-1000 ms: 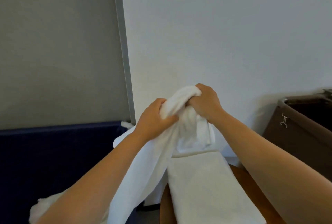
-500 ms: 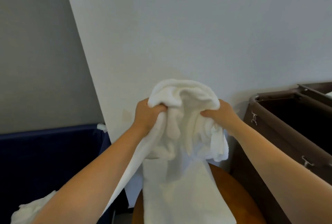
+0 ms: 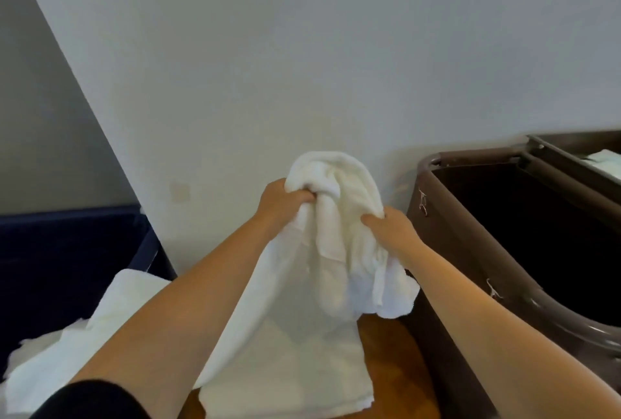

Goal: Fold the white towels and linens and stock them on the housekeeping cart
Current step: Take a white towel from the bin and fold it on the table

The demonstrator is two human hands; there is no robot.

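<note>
Fingers [image 3: 371,217] of left hand [image 3: 280,200] and right hand [image 3: 391,228] clamp the white towel [image 3: 339,180], bunched above them.

The left forearm [image 3: 188,311] and right forearm [image 3: 487,311], both bare, reach forward and upward and converge on the bunched white towel [image 3: 339,180]. The left hand [image 3: 280,200] grips the towel's upper left side, fingers curled into the cloth and the back of the hand toward the camera; a dark sleeve [image 3: 90,400] covers that arm near the elbow. The right hand [image 3: 393,228] sits lower, on the towel's right side, fingers and thumb pinching a fold.
</note>
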